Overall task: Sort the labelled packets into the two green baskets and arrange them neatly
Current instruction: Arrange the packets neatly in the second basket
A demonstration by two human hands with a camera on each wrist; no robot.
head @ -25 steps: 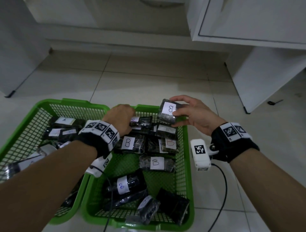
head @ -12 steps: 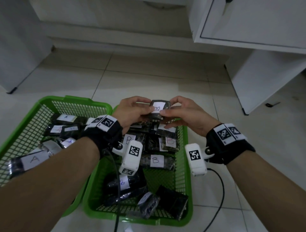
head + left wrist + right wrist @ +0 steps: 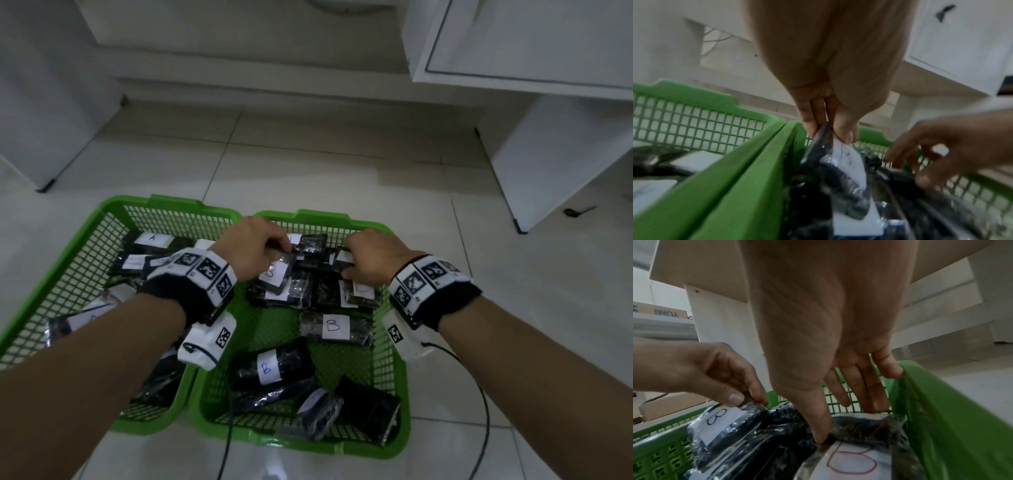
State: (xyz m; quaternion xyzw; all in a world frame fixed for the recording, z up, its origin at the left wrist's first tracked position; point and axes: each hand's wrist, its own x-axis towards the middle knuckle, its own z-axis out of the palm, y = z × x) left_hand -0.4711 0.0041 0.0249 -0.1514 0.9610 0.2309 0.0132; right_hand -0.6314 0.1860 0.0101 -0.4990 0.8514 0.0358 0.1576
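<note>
Two green mesh baskets stand side by side on the floor. The left basket (image 3: 120,205) holds dark packets labelled A (image 3: 152,238). The right basket (image 3: 322,216) holds packets labelled B (image 3: 334,325). My left hand (image 3: 287,246) (image 3: 830,134) pinches the top edge of a B packet (image 3: 719,423) (image 3: 311,245) at the right basket's far end. My right hand (image 3: 346,260) (image 3: 846,421) grips another dark packet (image 3: 859,423) in the far right corner, thumb in front and fingers behind it. A red-lettered B packet (image 3: 851,460) lies just in front of it.
More B packets (image 3: 270,366) lie loose in the near half of the right basket. A white cabinet (image 3: 534,41) overhangs at the right, with its side panel (image 3: 548,164) reaching the tiled floor. A black cable (image 3: 479,411) trails from my right wrist. A small dark object (image 3: 579,210) lies on the floor.
Half a second ago both hands held one B packet above the right basket's far rim. Both hands have since dropped down into the far end of that basket and moved apart.
</note>
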